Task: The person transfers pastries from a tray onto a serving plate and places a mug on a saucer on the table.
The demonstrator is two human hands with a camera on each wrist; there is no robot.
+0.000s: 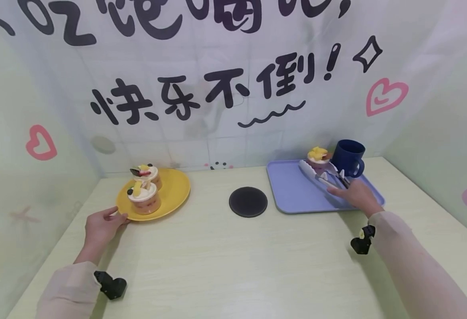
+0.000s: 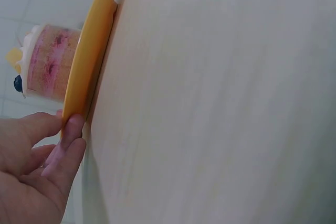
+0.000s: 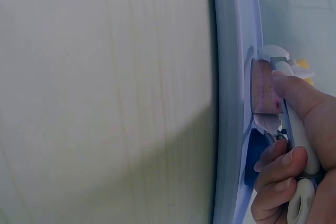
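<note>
White-tipped tongs are straddling a fruit-topped dessert over on the blue tray, beside a navy mug; the right hand is gripping them. The left hand is pinching a yellow plate that's carrying two similar desserts.

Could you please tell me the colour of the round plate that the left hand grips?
The round plate is plain golden yellow, seen best in the head view.
</note>
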